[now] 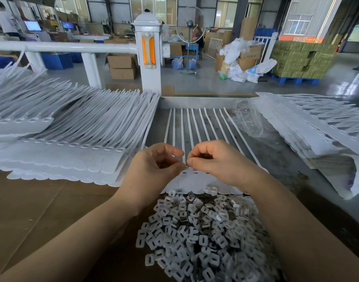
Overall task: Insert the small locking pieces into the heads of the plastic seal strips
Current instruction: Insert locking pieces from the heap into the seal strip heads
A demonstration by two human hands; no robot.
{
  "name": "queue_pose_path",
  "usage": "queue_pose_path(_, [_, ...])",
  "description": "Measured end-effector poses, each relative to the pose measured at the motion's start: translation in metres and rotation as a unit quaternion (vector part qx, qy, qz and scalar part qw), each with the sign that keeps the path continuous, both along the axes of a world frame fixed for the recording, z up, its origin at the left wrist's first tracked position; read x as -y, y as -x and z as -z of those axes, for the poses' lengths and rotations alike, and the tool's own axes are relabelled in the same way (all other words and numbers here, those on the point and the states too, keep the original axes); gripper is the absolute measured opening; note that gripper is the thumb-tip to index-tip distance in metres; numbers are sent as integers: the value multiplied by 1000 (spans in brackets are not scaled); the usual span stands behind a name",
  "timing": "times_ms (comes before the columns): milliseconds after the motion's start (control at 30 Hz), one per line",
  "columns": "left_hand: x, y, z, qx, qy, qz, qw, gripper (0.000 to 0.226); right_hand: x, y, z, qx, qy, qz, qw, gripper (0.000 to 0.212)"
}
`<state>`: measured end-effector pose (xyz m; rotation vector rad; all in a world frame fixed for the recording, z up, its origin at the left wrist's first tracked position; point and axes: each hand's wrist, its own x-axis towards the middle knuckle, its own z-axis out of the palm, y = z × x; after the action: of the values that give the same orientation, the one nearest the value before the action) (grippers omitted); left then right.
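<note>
A joined row of white plastic seal strips [197, 127] lies in front of me, tails pointing away, with its heads [197, 180] partly under my hands. My left hand [154, 165] and my right hand [217, 161] meet fingertip to fingertip just above the heads. Both pinch a small locking piece [187, 165], mostly hidden between the fingers. A heap of white and grey locking pieces [197, 233] lies close to me, between my forearms.
Large stacks of seal strips lie on the left [68, 135] and on the right [317, 127]. A crumpled clear plastic bag [249, 121] sits beside the right stack. Brown cardboard [42, 202] covers the table at left. A white railing post [148, 53] stands beyond the table.
</note>
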<state>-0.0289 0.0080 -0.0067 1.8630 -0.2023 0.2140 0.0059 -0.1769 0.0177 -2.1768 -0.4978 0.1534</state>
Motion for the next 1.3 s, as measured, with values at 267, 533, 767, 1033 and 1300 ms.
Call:
queue_pose_path(267, [0, 2, 7, 34, -274, 9, 961, 15, 1, -10, 15, 0, 70, 148, 987, 15])
queue_pose_path(533, [1, 3, 3, 21, -301, 14, 953, 10, -7, -11, 21, 25, 159, 162, 974, 19])
queue_pose_path(767, [0, 2, 4, 18, -307, 16, 951, 9, -7, -10, 21, 29, 180, 166, 969, 17])
queue_pose_path(1033, [-1, 2, 4, 19, -310, 18, 950, 11, -6, -10, 21, 26, 152, 167, 974, 9])
queue_pose_path(1300, [-2, 0, 6, 43, -308, 19, 950, 15, 3, -11, 13, 15, 121, 142, 982, 6])
